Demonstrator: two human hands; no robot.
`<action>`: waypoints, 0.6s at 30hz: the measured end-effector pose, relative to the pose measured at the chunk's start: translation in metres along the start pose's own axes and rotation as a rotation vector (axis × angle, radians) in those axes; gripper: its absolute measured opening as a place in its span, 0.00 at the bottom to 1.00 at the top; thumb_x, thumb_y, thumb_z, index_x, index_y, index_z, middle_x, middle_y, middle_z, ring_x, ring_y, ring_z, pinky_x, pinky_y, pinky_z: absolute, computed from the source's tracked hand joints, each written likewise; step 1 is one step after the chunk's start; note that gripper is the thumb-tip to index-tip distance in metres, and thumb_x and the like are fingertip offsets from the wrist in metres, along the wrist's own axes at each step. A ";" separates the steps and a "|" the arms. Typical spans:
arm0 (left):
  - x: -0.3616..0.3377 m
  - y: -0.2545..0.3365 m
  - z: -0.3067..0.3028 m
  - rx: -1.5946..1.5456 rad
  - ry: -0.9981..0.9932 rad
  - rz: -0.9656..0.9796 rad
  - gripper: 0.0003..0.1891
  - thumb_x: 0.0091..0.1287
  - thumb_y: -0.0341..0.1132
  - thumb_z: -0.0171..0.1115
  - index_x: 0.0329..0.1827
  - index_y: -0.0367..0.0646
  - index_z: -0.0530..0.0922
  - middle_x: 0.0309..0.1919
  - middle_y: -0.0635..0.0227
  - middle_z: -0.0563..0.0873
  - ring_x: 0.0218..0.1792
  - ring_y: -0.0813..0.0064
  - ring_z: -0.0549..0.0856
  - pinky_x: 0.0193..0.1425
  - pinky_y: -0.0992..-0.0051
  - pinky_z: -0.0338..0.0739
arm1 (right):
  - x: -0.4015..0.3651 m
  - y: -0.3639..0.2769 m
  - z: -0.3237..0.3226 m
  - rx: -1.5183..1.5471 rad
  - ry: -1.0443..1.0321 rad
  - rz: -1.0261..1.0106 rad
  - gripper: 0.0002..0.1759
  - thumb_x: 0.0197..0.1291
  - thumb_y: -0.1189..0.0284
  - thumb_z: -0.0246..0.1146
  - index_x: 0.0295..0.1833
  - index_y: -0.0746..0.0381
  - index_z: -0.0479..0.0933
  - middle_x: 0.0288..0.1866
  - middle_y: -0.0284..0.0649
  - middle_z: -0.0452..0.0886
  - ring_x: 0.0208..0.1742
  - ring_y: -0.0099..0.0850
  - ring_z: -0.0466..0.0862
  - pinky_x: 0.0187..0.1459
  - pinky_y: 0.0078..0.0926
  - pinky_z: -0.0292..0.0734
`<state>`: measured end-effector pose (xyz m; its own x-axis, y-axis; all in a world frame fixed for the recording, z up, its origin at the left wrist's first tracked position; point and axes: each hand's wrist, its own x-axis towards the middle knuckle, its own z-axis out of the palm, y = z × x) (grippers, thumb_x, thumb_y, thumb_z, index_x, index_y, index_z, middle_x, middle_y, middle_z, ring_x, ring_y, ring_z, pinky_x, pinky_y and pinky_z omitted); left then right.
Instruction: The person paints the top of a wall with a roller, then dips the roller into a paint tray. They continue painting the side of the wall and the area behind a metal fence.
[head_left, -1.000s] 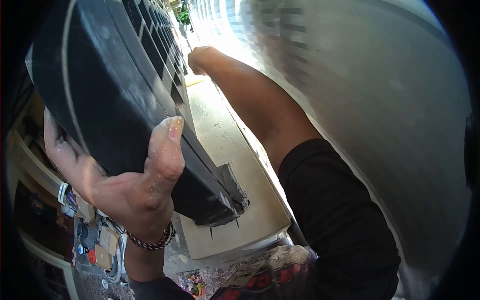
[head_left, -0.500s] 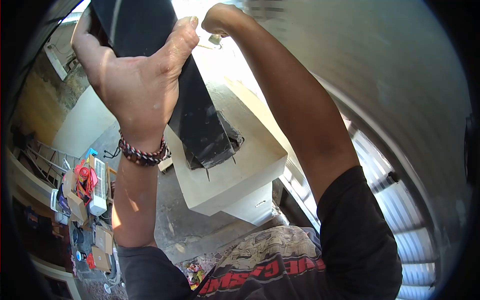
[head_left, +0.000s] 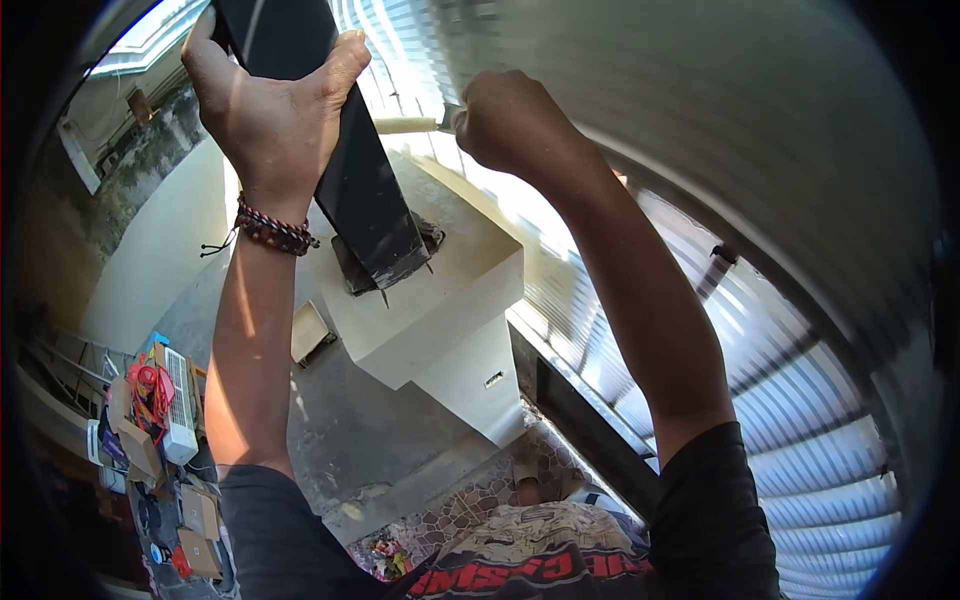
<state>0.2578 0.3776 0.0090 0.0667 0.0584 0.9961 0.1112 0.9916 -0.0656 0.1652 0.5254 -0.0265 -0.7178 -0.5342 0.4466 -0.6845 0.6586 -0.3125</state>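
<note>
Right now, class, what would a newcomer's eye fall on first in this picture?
The left hand, top left, grips a black post that runs down into a pale concrete block at centre. Beside it the right hand is closed on a pale handle, against a ribbed metal wall on the right.

Gripping the black post (head_left: 372, 205) higher now with the left hand (head_left: 268, 112), up at 11 o'clock instead of 8 o'clock a second ago. Pulled nearer with the right hand (head_left: 512, 125), fisted just past 12 o'clock on a pale handle (head_left: 405, 125) newly showing at its 9 o'clock. Looking more steeply down, with ground clutter (head_left: 150, 420) opened up at 8 o'clock.
</note>
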 end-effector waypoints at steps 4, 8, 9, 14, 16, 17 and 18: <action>0.000 -0.005 -0.001 -0.113 -0.040 0.037 0.42 0.46 0.43 0.83 0.58 0.27 0.69 0.52 0.55 0.74 0.52 0.65 0.78 0.58 0.69 0.75 | -0.004 0.017 0.026 -0.059 -0.012 -0.179 0.10 0.53 0.79 0.58 0.39 0.66 0.83 0.36 0.53 0.84 0.39 0.46 0.86 0.42 0.41 0.81; 0.001 0.000 -0.001 -0.055 -0.017 0.008 0.43 0.46 0.41 0.83 0.60 0.27 0.67 0.52 0.53 0.75 0.52 0.64 0.78 0.58 0.69 0.74 | -0.050 0.027 0.005 -0.033 -0.023 -0.169 0.11 0.51 0.80 0.58 0.39 0.66 0.83 0.36 0.52 0.84 0.38 0.44 0.86 0.42 0.40 0.81; 0.000 0.000 0.000 -0.052 -0.016 0.010 0.43 0.46 0.41 0.83 0.60 0.27 0.67 0.52 0.53 0.75 0.52 0.64 0.78 0.58 0.69 0.74 | -0.067 0.030 -0.003 -0.005 -0.009 -0.172 0.11 0.51 0.80 0.58 0.38 0.65 0.83 0.36 0.51 0.84 0.38 0.44 0.86 0.42 0.39 0.81; -0.001 -0.002 0.001 0.055 0.022 0.024 0.44 0.45 0.44 0.83 0.60 0.28 0.67 0.52 0.54 0.75 0.52 0.63 0.78 0.58 0.69 0.74 | -0.083 0.018 -0.019 -0.037 -0.071 -0.121 0.10 0.51 0.80 0.59 0.38 0.64 0.84 0.37 0.50 0.84 0.38 0.43 0.86 0.42 0.37 0.81; -0.001 -0.006 0.003 0.010 0.008 0.019 0.45 0.45 0.45 0.83 0.60 0.29 0.67 0.51 0.54 0.76 0.52 0.63 0.78 0.58 0.68 0.74 | -0.055 0.010 -0.005 -0.072 -0.047 -0.154 0.11 0.51 0.79 0.59 0.39 0.63 0.84 0.36 0.49 0.84 0.38 0.42 0.86 0.41 0.38 0.81; -0.003 -0.007 0.003 0.003 0.005 -0.004 0.45 0.44 0.45 0.83 0.60 0.29 0.67 0.50 0.54 0.77 0.53 0.63 0.78 0.58 0.68 0.74 | -0.049 0.013 -0.002 -0.067 -0.053 -0.159 0.11 0.51 0.79 0.59 0.39 0.63 0.84 0.36 0.49 0.84 0.38 0.42 0.86 0.41 0.38 0.81; -0.003 -0.008 0.002 -0.002 0.004 -0.026 0.45 0.44 0.45 0.83 0.60 0.29 0.67 0.50 0.53 0.77 0.53 0.64 0.78 0.58 0.68 0.74 | -0.043 0.014 -0.001 -0.061 -0.081 -0.132 0.10 0.51 0.79 0.60 0.38 0.63 0.84 0.37 0.48 0.84 0.38 0.41 0.86 0.41 0.38 0.81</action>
<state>0.2548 0.3698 0.0072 0.0680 0.0324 0.9972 0.1147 0.9926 -0.0400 0.1864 0.5577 -0.0493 -0.6319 -0.6576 0.4101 -0.7662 0.6097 -0.2029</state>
